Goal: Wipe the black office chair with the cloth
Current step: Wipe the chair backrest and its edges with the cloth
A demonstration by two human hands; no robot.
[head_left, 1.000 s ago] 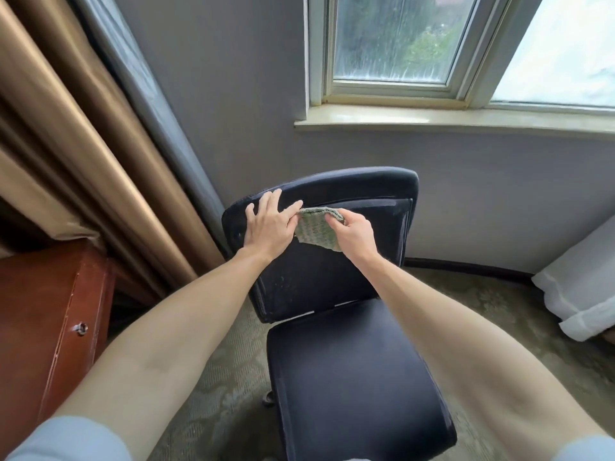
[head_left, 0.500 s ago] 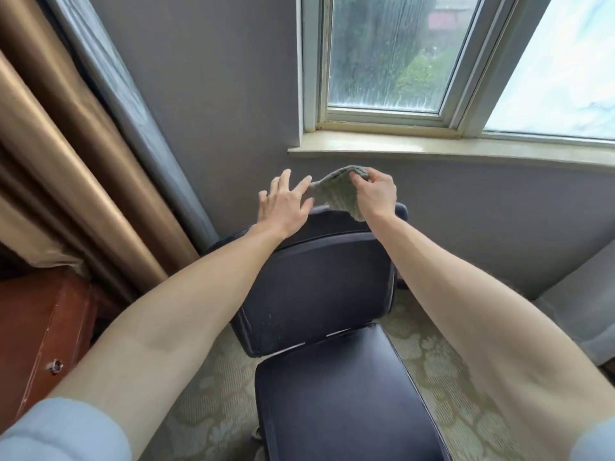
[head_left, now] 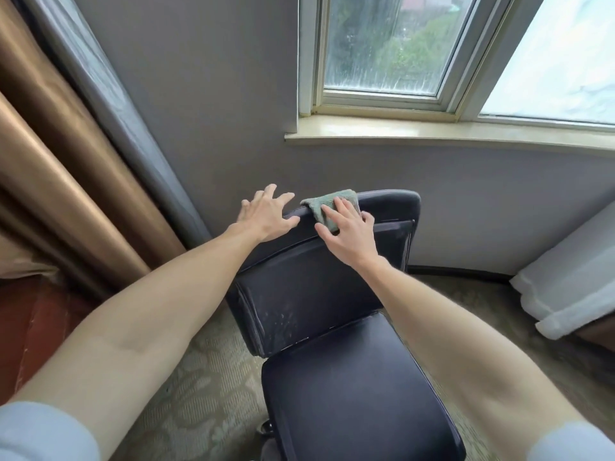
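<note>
Right hand [head_left: 349, 234] centre frame, fingers straight and spread, pressing the cloth [head_left: 327, 202] flat against the top edge of the black office chair [head_left: 316, 294]; nothing curls round the fabric, so pressure alone holds it, which suits a sliding wipe along the rim. Green cloth lies folded over that edge, part of it trailing down the front face under the fingers. Left hand [head_left: 266, 212] just left of it, also open, fingers splayed, palm on the same edge near the corner, clear of the cloth; reads as a brace so the chair does not turn or roll under the push. Both forearms run long and nearly straight from the lower corners, converging at the top of the backrest, light sleeves at the bottom. Pale specks low on the backrest front, and the seat [head_left: 359, 387] at lower centre probably awaits wiping. Beyond: window sill [head_left: 432, 131] upper right, bronze curtain [head_left: 66, 144] left, patterned carpet [head_left: 199, 394] below
</note>
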